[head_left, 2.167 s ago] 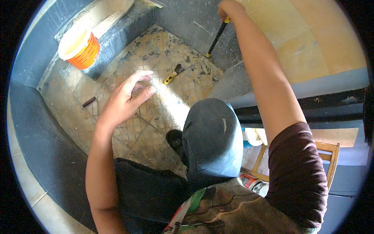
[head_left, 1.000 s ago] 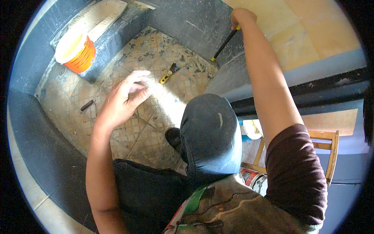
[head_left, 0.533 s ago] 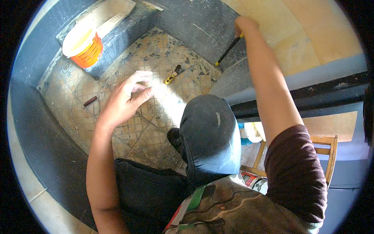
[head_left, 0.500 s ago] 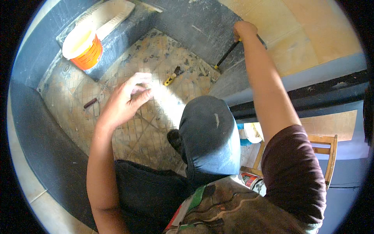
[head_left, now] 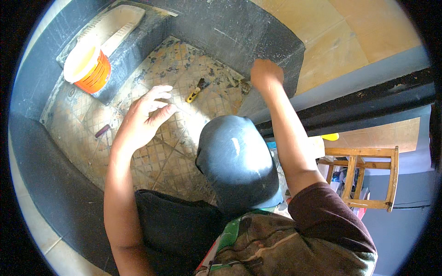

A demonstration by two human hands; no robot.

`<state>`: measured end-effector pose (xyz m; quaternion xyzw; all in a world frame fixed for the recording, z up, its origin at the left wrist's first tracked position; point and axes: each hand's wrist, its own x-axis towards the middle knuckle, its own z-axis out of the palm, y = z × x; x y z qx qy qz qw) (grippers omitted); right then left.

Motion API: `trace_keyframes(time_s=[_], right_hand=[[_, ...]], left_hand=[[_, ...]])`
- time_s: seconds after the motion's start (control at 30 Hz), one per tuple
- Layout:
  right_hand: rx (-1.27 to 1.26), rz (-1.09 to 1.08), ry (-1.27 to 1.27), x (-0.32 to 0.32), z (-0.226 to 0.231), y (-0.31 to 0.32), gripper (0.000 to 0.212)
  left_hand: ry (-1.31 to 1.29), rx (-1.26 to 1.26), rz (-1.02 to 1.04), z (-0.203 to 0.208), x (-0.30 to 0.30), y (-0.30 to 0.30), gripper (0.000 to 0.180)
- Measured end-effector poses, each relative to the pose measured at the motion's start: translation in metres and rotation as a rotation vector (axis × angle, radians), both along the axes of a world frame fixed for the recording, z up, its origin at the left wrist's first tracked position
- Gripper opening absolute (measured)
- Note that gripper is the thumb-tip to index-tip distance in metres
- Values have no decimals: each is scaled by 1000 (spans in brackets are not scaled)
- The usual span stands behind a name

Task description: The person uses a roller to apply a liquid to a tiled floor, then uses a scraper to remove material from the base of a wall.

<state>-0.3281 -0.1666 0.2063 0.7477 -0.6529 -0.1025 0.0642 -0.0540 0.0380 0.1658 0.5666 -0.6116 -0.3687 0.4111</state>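
Observation:
My right hand (head_left: pixel 267 75) is closed in a fist in front of the dark grey wall (head_left: pixel 230 39). Half a second ago a long black tool with yellow ends showed in that fist; now the hand hides it. Over the tiled floor, my left hand (head_left: pixel 145 117) hovers with curved, parted fingers and nothing in them. A yellow-handled tool with a dark blade-like end (head_left: pixel 193 93) lies on the floor between my hands. Left of my left hand rests a dark red handle (head_left: pixel 102 131), its other end unclear.
An orange bucket with a white rim (head_left: pixel 94 76) stands at upper left beside a pale squat toilet pan (head_left: pixel 113 27) on a raised step. Dark flakes litter the worn tiles (head_left: pixel 156 161). A wooden chair (head_left: pixel 354 175) is at right, past a dark ledge (head_left: pixel 368 103). My bent knee juts up centrally.
My right hand has come down and left along the wall, and the black tool has gone out of sight. My left hand stays raised and open. The view has shifted slightly.

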Motion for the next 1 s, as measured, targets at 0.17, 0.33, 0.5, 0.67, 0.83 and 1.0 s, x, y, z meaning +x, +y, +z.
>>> trace_keyframes(time_s=[0.17, 0.33, 0.5, 0.67, 0.83, 1.0], right_hand=[[-187, 117, -66, -45, -18, 80, 11], [-4, 133, -87, -98, 48, 171, 39], [202, 131, -104, -144, 21, 221, 51], [509, -14, -73, -167, -26, 236, 60], [639, -31, -285, -180, -72, 223, 74], [678, 15, -178, -151, -92, 190, 75]], left_hand=[[40, 74, -19, -13, 7, -1, 45], [107, 145, -24, -36, 12, -4, 45], [85, 196, 25, -55, 29, -5, 44], [110, 230, 49, -76, 45, -8, 44], [120, 273, 90, -88, 45, -7, 45], [86, 296, 87, -93, 50, -8, 45]])
